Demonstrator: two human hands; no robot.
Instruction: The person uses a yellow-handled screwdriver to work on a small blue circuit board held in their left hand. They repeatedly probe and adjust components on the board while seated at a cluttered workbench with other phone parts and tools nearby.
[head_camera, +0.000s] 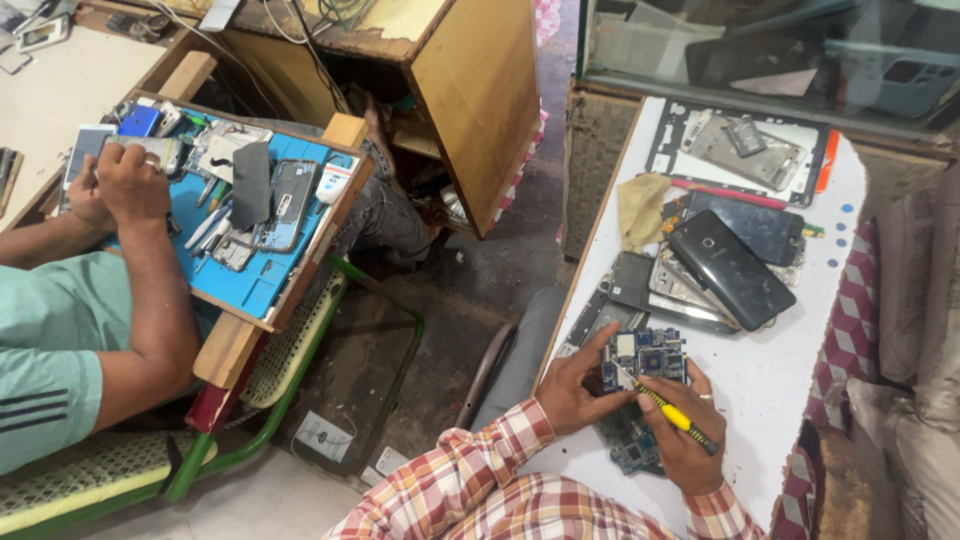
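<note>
My left hand (572, 385) grips a blue phone circuit board (645, 358) by its left edge, just above the white table (770, 385). In my right hand (685, 435) is a small screwdriver with a yellow and black handle (678, 418), its tip resting on the board. Another bare circuit board (630, 445) lies on the table under my hands. Both my sleeves are plaid.
Several dismantled phones, a black back cover (730, 268), a yellow cloth (640, 208) and a phone frame (745, 148) lie further up the table. At left a co-worker's hands (125, 182) work over a blue mat (255, 275) of phone parts. A wooden cabinet (470, 90) stands between.
</note>
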